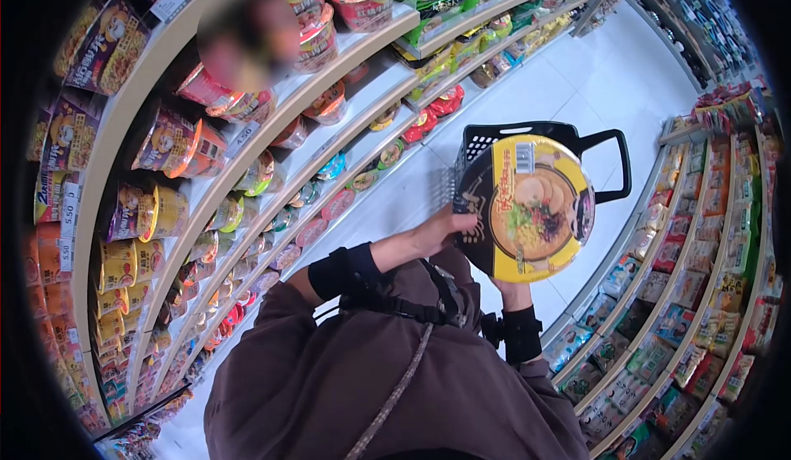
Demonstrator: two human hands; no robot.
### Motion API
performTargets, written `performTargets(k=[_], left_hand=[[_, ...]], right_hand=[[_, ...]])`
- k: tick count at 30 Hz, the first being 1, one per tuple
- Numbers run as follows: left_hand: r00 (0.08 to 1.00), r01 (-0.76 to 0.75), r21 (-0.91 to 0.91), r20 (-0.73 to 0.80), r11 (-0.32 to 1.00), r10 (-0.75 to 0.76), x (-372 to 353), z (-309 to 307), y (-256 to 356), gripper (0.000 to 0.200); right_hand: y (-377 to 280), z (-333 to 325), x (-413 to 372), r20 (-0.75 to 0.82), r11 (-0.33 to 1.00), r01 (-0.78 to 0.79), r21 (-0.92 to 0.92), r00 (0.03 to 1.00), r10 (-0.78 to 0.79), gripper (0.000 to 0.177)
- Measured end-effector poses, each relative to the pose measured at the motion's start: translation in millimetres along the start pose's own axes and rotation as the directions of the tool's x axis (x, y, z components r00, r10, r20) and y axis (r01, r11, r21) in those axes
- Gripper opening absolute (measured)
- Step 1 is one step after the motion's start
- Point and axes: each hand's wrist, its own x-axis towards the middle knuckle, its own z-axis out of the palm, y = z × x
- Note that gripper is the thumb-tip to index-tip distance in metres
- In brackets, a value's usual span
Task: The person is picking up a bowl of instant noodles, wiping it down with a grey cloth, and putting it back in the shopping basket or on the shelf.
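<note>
While the person is standing in a shop aisle, tall shelves (124, 102) are curving away on the left-hand side, well apart from the hands, and they are carrying rows of noodle cups (115, 266) and bowls with price tags on the shelf edges. More shelves (715, 246) are running along the right-hand side, nearer to the hands, and these are carrying flat packets (618, 275). A pale tiled floor (577, 81) is stretching out between them, beyond the hands. A black basket (494, 135) with a looped handle is showing just beyond the hands, and its near part is being covered by what the hands are holding up. That thing is a noodle bowl (527, 209), round, with a yellow rim, a black side panel and a picture of noodles on its lid; it is being held between the two hands, in front of the chest, with the lid tilted toward the camera. The left hand (445, 229) is gripping the bowl's left edge, with its fingers curled onto the black panel. The right hand (511, 291) is holding the bowl from beneath at its near edge, and its fingers are hiding behind the bowl. Both wrists are wearing black bands (350, 270) over brown sleeves, and a thin strap (395, 394) is crossing the chest below the hands.
</note>
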Motion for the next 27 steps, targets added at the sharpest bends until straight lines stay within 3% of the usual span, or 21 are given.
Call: performTargets(k=[1, 7, 8, 10, 12, 15, 16, 18, 22, 24, 27], left_hand=[[0.997, 0.063, -0.020, -0.048, 0.998, -0.064, 3.2, -1.8, -4.3, 0.058], [0.980, 0.196, -0.111, -0.007, 0.974, -0.198, 29.0, -21.5, -32.0, 0.062], [0.963, 0.269, -0.209, 0.068, 0.940, -0.261, 32.7, -32.0, -38.5, 0.060], [0.950, 0.311, -0.156, 0.061, 0.938, -0.305, 40.0, -41.5, -48.7, 0.061], [0.918, 0.395, -0.036, 0.050, 0.918, -0.393, 48.8, -44.9, -50.7, 0.079], [0.906, 0.412, 0.085, 0.063, 0.907, -0.418, 58.6, -65.4, -70.0, 0.092], [0.883, 0.443, 0.199, 0.069, 0.874, -0.463, 66.7, -69.7, -71.0, 0.094], [0.818, 0.556, 0.361, -0.081, 0.749, -0.569, 74.5, -75.4, -71.6, 0.094], [0.773, 0.596, 0.411, -0.063, 0.690, -0.631, 100.2, -96.4, -94.7, 0.093], [0.806, 0.565, 0.315, -0.012, 0.763, -0.592, 107.1, -113.7, -116.5, 0.111], [0.814, 0.571, 0.282, -0.069, 0.771, -0.577, 114.6, -134.2, -132.5, 0.113]], right_hand=[[-1.0, -6.0, 2.2, -0.016, 1.000, -0.020, 0.012, 1.000, 0.020, 0.040], [-3.8, -48.0, 17.4, -0.124, 0.994, -0.094, 0.056, 0.987, 0.101, 0.038], [-5.8, -54.9, 21.4, -0.143, 0.993, -0.096, 0.065, 0.984, 0.105, 0.038], [-4.3, -75.3, 23.1, -0.187, 0.990, -0.110, 0.085, 0.974, 0.124, 0.037], [-0.2, -97.5, 16.8, -0.245, 0.987, -0.119, 0.110, 0.959, 0.144, 0.037], [2.1, -127.6, 13.4, -0.320, 0.983, -0.116, 0.143, 0.935, 0.157, 0.036], [2.4, -136.9, 14.2, -0.344, 0.982, -0.114, 0.150, 0.925, 0.160, 0.035], [1.5, -156.8, 14.4, -0.385, 0.980, -0.108, 0.166, 0.908, 0.166, 0.035], [2.0, -187.3, 22.4, -0.457, 0.981, -0.091, 0.173, 0.874, 0.162, 0.034], [1.6, -200.9, 30.7, -0.484, 0.982, -0.084, 0.170, 0.861, 0.158, 0.033], [-6.8, -218.8, 51.1, -0.507, 0.987, -0.069, 0.144, 0.851, 0.134, 0.033]])
